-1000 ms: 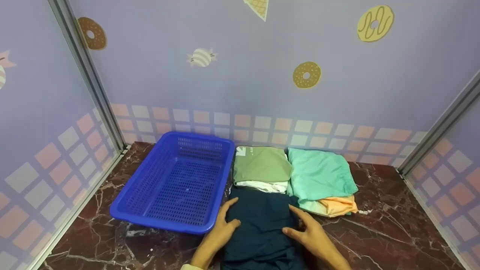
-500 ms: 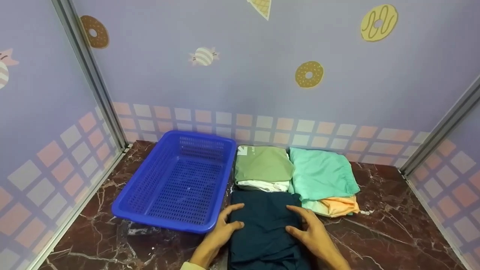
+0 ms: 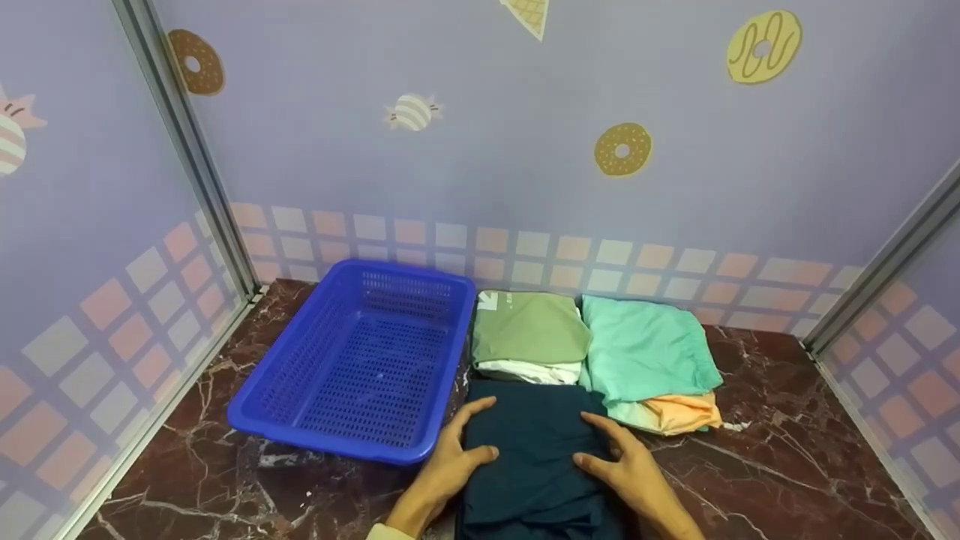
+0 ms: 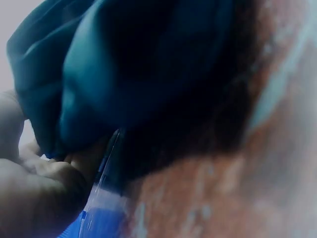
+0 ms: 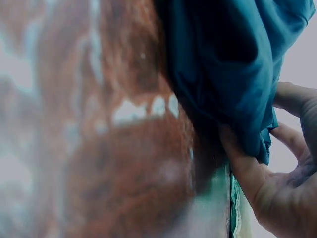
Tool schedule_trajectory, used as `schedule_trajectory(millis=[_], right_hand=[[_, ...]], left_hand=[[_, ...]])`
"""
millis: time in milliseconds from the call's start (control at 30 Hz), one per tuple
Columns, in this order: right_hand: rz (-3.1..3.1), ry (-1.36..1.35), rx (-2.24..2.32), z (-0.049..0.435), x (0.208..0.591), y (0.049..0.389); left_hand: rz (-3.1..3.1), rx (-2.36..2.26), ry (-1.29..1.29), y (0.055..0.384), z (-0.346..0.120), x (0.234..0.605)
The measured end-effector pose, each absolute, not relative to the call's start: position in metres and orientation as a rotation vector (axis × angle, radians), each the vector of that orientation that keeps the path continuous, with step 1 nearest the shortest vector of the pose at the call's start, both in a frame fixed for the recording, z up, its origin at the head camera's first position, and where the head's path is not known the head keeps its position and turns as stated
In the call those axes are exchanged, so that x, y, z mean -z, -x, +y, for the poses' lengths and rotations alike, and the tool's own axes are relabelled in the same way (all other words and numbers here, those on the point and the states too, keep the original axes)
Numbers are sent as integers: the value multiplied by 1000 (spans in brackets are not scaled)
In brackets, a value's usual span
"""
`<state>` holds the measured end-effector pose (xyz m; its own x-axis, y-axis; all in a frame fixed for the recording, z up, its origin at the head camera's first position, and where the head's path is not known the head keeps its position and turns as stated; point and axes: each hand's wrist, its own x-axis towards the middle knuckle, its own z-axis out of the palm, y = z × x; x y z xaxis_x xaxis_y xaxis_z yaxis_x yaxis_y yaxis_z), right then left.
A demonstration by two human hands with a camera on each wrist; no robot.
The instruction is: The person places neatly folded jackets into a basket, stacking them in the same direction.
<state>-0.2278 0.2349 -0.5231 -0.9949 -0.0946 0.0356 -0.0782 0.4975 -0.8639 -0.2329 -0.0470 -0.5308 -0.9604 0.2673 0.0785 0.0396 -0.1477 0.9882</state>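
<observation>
Lying folded between two hands, the dark blue cloth [image 3: 534, 454] is showing soft wrinkles in the head view. The left hand [image 3: 452, 457] and right hand [image 3: 628, 466] are gripping its sides, thumbs spreading wide from the first fingers. The left fingers are reaching a bit farther over it than a second ago. Under it, a brown marble table [image 3: 217, 465] is also holding a blue basket [image 3: 330, 445], a green cloth [image 3: 531, 330] and a mint cloth [image 3: 649, 349]. Behind, a purple wall [image 3: 487, 165] is showing painted sweets [image 3: 413, 112].

In the left wrist view, fingers are curling around the cloth's puffy edge.

In the right wrist view, fingers are holding the other edge, and the table is looking blurry.
</observation>
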Motion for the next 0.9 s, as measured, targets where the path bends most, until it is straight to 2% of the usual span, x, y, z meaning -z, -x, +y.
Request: schedule_trajectory(millis=[600,900], right_hand=[[2882,-11,1324,234,519,220],[2656,209,1732,234,523,218]], left_hand=[[1668,-2482,-282,234,-40,534],[1903,-2393,-215,231,-36,530]])
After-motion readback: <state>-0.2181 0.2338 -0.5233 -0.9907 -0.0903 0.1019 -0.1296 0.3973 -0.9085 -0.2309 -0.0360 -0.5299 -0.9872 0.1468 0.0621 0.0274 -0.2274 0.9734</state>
